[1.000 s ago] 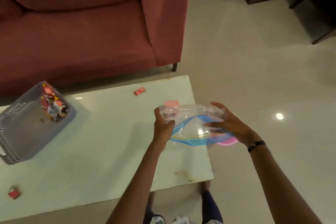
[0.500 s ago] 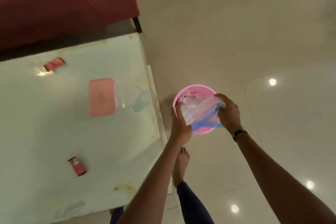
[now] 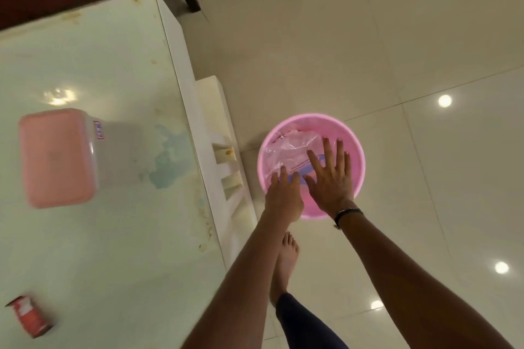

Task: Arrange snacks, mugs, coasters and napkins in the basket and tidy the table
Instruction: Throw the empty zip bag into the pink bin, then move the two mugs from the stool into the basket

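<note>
While your left hand (image 3: 283, 195) and right hand (image 3: 330, 178) hover flat-fingered, gripping nothing, the clear plastic bag (image 3: 289, 153) lies inside the pink bucket (image 3: 355, 156) on the floor, beside the bench (image 3: 127, 71).

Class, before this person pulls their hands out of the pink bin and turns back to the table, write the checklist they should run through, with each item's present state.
1. Plastic bag inside the pink bin on the floor: ok.
2. Right hand open, fingers spread over the bag, gripping nothing: ok.
3. Left hand free of the bag: cannot tell, its fingertips are at the bag's edge.
4. Table tidied: not ok, the pink-lidded box and a red snack packet lie on it.
5. Basket ready for the snack: cannot tell, out of view.
</note>
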Motion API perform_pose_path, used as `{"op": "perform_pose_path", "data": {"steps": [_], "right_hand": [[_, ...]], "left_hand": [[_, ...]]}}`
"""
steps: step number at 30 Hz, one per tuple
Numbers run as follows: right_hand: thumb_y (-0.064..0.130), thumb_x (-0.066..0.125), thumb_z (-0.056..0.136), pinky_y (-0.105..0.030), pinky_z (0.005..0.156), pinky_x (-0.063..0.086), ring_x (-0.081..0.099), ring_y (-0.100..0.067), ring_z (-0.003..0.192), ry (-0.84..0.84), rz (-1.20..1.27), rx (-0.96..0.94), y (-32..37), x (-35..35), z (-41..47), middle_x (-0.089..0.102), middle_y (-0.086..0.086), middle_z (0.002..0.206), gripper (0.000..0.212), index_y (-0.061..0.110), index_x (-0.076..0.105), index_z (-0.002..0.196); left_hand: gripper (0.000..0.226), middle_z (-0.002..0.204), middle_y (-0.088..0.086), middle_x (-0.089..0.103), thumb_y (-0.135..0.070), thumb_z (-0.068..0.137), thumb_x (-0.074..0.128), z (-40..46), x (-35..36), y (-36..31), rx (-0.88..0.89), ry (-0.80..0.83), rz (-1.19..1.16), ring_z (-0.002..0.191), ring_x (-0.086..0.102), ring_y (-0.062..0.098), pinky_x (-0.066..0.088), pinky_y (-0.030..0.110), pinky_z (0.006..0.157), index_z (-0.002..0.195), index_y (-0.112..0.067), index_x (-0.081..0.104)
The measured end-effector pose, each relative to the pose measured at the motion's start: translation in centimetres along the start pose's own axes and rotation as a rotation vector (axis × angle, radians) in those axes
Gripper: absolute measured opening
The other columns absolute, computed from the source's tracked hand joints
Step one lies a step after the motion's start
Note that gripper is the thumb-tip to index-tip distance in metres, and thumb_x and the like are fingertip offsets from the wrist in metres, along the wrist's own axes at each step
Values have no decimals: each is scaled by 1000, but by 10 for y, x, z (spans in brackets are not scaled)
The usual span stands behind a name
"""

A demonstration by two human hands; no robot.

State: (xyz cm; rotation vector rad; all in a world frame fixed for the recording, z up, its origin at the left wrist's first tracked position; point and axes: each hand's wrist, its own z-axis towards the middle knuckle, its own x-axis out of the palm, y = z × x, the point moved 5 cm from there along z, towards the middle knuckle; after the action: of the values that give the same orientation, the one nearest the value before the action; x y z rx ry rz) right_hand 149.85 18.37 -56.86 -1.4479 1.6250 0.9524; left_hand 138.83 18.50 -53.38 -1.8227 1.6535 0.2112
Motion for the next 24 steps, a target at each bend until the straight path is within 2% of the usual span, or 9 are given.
{"op": "perform_pose_path", "data": {"steps": [1, 4, 6, 8, 11, 14, 17, 22, 24], "right_hand": [[46, 59, 85, -54, 112, 4, 11, -44, 142, 34, -14, -4, -1, 5, 4, 14, -19, 156, 68, 24, 32, 144], [49, 37, 94, -51, 116, -6, -15, -37, 143, 292, -59, -2, -10, 20, 14, -14, -15, 157, 63, 32, 9, 148], [45, 39, 94, -52, 116, -5, -17, -37, 143, 370, -50, 7, -11, 16, 18, -18, -14, 156, 63, 33, 9, 149], [36, 42, 92, -53, 116, -5, -15, -38, 143, 346, -22, 16, -7, 3, 17, -18, -14, 156, 62, 30, 16, 148], [21, 52, 82, -52, 115, -6, -4, -41, 144, 126, 53, 27, 5, -29, 8, 2, -16, 158, 56, 19, 41, 137], [8, 59, 74, -55, 114, 15, 21, -45, 140, -43, 139, 57, 9, -68, -12, 33, -20, 149, 43, 8, 58, 117], [2, 59, 76, -55, 107, 36, 38, -41, 132, -132, 247, 86, 13, -118, -36, 49, -19, 137, 31, 7, 62, 106], [-7, 55, 75, -50, 104, 41, 50, -36, 120, -251, 463, 3, 47, -223, -76, 63, -16, 119, 26, 5, 68, 93], [-9, 52, 75, -48, 101, 44, 55, -34, 113, -280, 544, -40, 69, -265, -93, 65, -14, 113, 27, 5, 68, 91]], "left_hand": [[60, 158, 17, 3, -10, 94, 43, 7, 3, 3, -19, 28, 9, 145, 3, 37, 13, 46, 119, 147, -12, 15], [60, 158, 18, -1, -14, 95, 39, 22, 9, 9, -54, 108, -10, 145, 2, 36, 9, 46, 119, 147, -10, 11], [58, 157, 19, 4, -16, 95, 40, 26, 7, 8, -49, 113, -6, 145, 6, 37, 11, 46, 119, 146, -8, 15], [52, 154, 19, 18, -15, 94, 43, 24, 1, 4, -46, 72, -57, 142, 17, 39, 20, 47, 117, 142, -5, 25], [42, 136, 17, 45, -12, 92, 46, 6, -20, -6, 0, -38, -151, 126, 42, 34, 39, 44, 104, 132, -3, 39], [41, 129, 16, 52, -12, 93, 46, -25, -46, -14, 34, -101, -193, 117, 48, 32, 43, 42, 96, 132, -4, 40], [41, 132, 13, 52, -11, 93, 44, -68, -84, -23, 81, -170, -248, 115, 52, 31, 46, 42, 94, 133, -6, 40], [36, 128, 8, 57, -12, 92, 46, -161, -161, -15, 110, -357, -361, 115, 55, 26, 47, 39, 95, 128, -13, 46], [29, 120, 5, 62, -14, 91, 46, -201, -193, -1, 103, -448, -381, 109, 59, 25, 51, 40, 90, 120, -15, 49]]}}
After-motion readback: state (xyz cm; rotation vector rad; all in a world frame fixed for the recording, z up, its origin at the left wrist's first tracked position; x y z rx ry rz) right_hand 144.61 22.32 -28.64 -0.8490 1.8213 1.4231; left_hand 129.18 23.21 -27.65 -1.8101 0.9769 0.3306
